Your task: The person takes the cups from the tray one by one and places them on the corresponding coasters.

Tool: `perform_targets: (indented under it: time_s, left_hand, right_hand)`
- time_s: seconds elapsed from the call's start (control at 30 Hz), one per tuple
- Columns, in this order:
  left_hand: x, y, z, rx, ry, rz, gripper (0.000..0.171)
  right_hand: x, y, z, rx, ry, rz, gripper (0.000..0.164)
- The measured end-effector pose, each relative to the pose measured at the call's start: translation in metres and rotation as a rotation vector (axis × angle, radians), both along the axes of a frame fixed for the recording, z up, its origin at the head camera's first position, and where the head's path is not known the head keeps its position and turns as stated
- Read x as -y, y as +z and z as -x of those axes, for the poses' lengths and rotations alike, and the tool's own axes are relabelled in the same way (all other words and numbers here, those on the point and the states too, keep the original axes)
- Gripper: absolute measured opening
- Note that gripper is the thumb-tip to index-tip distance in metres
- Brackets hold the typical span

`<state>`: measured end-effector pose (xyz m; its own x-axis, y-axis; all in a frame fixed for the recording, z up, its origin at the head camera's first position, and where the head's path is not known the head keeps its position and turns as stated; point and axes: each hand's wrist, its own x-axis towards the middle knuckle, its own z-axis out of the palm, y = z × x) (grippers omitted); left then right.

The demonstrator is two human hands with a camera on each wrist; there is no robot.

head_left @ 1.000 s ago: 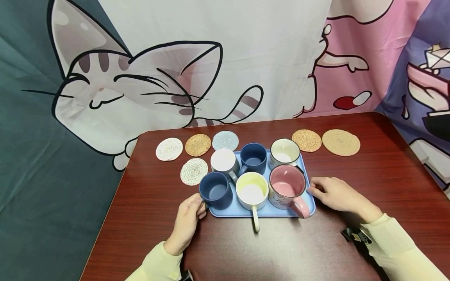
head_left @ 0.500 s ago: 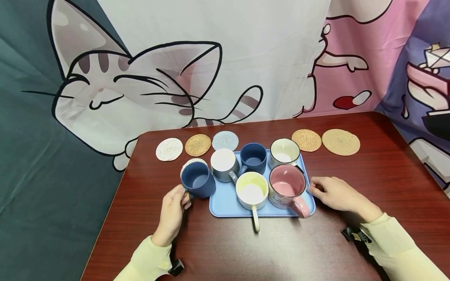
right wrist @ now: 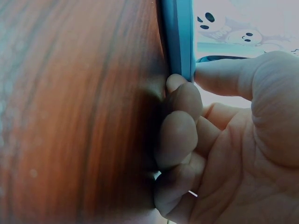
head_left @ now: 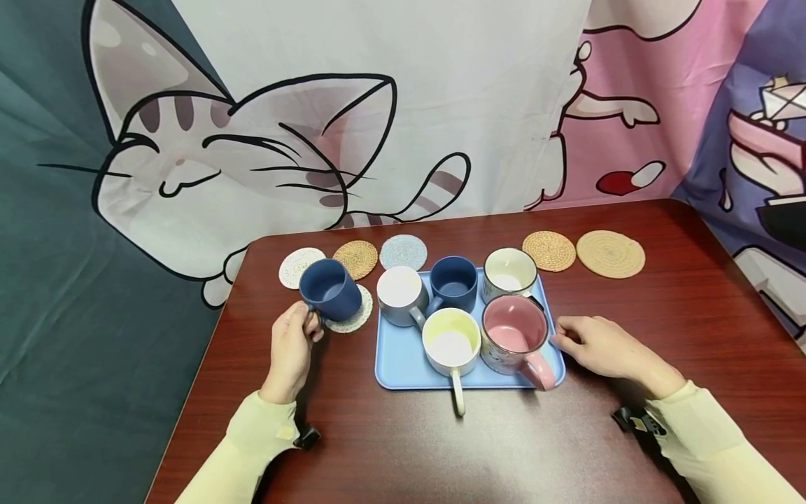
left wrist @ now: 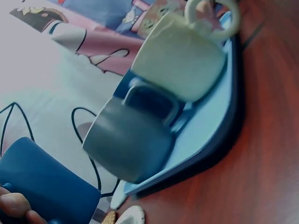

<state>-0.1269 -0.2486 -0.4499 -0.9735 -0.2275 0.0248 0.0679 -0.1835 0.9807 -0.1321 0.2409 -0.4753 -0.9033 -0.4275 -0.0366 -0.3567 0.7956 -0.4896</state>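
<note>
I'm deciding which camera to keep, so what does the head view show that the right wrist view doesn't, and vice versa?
Only the head view: the left hand holding a dark blue mug by its handle, the round coasters and the cat-print cloth.

Only the right wrist view: the palm of the right hand, and clear printed faces beyond the rim it pinches.

Both: the right hand, the blue tray and the wood-grained table.
</note>
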Motion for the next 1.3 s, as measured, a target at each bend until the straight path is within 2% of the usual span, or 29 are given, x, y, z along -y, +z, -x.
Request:
perform_targets:
  time_s: [0.27,0.73,1.0,1.3]
  left_hand:
    - [0.015,-0.001,0.029,-0.007,0.049,-0.052,0.039]
    - [0.04,-0.008,0.07,0.038,0.14,-0.082,0.039]
    - [0.056,-0.016,0.086,0.039,0.202,-0.107,0.037]
    - [0.066,-0.023,0.102,0.032,0.244,-0.143,0.036]
  right_hand:
    - [0.001,0.001,0.0,0.006,-0.005,-0.006,0.034]
    - [0.0,0.0,0.0,0.007,-0.007,-0.009,0.034]
    - [0.001,0.001,0.0,-0.002,0.0,-0.001,0.034]
    - [0.001,0.001,0.0,-0.024,-0.001,0.0,0.036]
